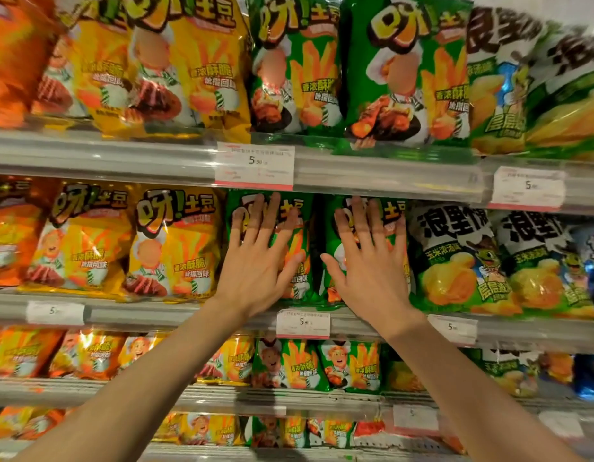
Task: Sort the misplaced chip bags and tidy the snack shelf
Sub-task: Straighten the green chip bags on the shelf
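Here, both hands flat on green chip bags, middle shelf, centre frame.

Head view: left hand pressed palm-down on the left green bag, fingers spread and straight, nothing gripped. Right hand same pose on the right green bag just beside it, fingers splayed, released. Both bags stand upright on the middle shelf, between yellow bags at centre left and white-and-green corn puff bags at centre right. Orange bags at far left edge. Top shelf, upper frame, runs in matching order: orange, yellow, green, corn puffs. Price tag on the upper rail above the left hand; another price tag below, between the wrists. Lower shelves hold smaller bags, blurry.
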{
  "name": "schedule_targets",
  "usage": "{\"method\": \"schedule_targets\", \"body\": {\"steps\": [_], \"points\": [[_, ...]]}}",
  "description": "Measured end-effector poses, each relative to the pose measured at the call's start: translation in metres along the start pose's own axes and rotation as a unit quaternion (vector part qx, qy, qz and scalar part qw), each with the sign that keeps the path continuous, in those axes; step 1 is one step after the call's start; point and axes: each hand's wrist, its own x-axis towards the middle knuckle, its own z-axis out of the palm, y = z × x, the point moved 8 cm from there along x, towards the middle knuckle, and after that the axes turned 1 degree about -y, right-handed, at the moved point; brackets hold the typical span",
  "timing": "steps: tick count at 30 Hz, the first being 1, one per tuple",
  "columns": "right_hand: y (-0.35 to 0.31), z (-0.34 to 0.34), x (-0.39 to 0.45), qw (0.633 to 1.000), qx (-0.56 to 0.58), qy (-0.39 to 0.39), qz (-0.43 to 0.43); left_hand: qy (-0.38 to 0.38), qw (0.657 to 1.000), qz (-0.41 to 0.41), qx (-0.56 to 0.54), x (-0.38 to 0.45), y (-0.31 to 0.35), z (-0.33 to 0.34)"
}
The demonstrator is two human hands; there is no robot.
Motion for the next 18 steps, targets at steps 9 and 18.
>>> {"method": "schedule_targets", "body": {"steps": [9, 18], "points": [[0.000, 0.004, 0.002, 1.000, 0.017, -0.010, 0.003, -0.022, 1.000, 0.007, -0.004, 0.003, 0.000, 0.005], [-0.022, -0.026, 0.012, 0.991, 0.056, 0.003, -0.120, -0.035, 0.999, 0.016, -0.029, -0.023, -0.020, -0.006]]}}
